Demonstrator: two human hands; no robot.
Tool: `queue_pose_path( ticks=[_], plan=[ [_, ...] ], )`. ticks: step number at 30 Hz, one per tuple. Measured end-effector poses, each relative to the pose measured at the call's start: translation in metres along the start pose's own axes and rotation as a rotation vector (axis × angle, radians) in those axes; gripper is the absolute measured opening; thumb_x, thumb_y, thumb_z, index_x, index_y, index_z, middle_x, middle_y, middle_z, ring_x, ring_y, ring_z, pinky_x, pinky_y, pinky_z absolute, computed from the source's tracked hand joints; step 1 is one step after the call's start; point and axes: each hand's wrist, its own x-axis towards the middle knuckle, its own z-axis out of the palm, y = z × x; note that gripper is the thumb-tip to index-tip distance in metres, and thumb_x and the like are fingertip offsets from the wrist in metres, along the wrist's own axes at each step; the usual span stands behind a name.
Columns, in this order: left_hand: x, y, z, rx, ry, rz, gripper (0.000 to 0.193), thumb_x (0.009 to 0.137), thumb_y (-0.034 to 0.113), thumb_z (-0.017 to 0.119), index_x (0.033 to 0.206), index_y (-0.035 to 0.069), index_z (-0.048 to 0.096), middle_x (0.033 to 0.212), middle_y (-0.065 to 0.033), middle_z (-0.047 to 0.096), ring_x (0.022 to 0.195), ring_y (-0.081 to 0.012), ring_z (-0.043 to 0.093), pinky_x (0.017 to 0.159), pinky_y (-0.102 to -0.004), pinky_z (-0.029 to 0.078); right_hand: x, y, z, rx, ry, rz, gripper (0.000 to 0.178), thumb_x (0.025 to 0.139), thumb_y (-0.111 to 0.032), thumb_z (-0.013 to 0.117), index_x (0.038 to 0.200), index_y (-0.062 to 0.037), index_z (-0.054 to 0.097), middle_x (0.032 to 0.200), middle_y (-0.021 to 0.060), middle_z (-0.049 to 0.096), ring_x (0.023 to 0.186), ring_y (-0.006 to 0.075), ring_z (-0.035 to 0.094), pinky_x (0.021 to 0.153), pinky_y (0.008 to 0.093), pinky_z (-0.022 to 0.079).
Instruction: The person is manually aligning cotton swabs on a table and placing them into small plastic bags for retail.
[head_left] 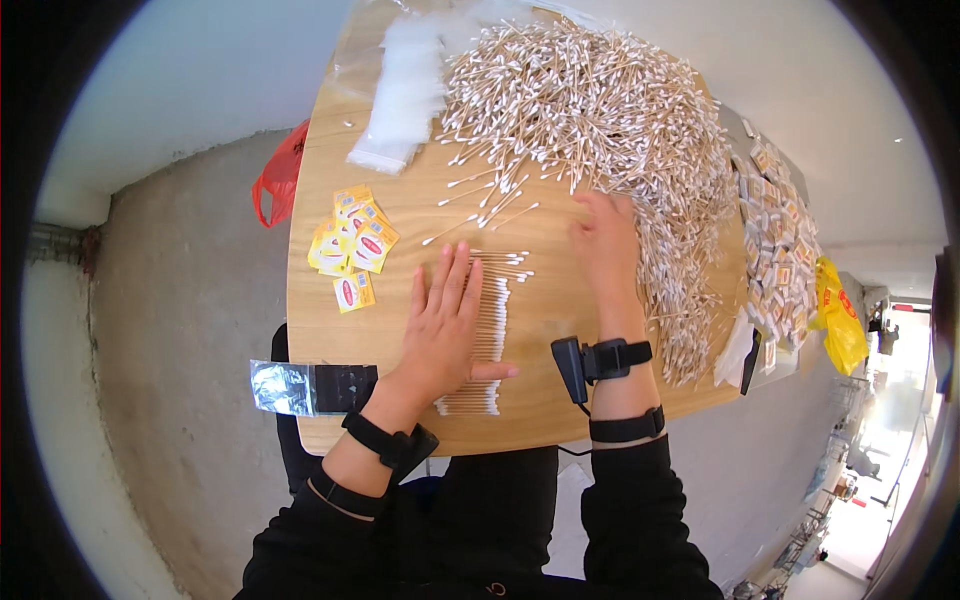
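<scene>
A row of cotton swabs (489, 330) lies side by side on the wooden table (545, 330), a few at its far end sitting unevenly. My left hand (440, 320) rests flat across the row, fingers stretched and thumb out to the right, hiding the row's left part. At the near edge of a large heap of cotton swabs (600, 100), my right hand (608, 245) has its fingers curled in. Whatever those fingers hold, if anything, is hidden. Several loose swabs (490, 205) are scattered between the heap and the row.
Yellow-and-white cards (350, 240) are piled at the left, below clear plastic bags (400, 100). A dark pouch with a silvery part (310, 388) overhangs the left edge. Many small packets (775, 240) lie at the right beside a yellow bag (838, 315). A red bag (280, 175) hangs at the left.
</scene>
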Motion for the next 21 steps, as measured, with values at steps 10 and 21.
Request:
queue_pose_path(
  ticks=[10,21],
  plan=[
    [0.002,0.001,0.002,-0.036,0.017,0.006,0.130,0.058,0.078,0.065,0.145,-0.009,0.022,0.154,-0.0259,0.014,0.146,-0.0370,0.008,0.115,-0.0549,0.005,0.025,-0.014,0.060,0.263,-0.250,-0.166,0.022,0.077,-0.007,0.070,0.098,-0.0107,0.066,0.093,0.0061,0.057,0.074,0.0213,0.063,0.069,0.0343,0.051],
    [0.008,-0.005,-0.009,-0.170,0.123,-0.001,0.122,0.062,0.071,0.069,0.144,-0.008,0.026,0.153,-0.0288,0.013,0.144,-0.0428,0.007,0.115,-0.0548,0.010,0.029,-0.024,0.056,0.212,-0.134,-0.273,0.028,0.079,-0.009,0.068,0.106,-0.0157,0.066,0.099,0.0093,0.053,0.072,0.0201,0.060,0.069,0.0332,0.050]
  ],
)
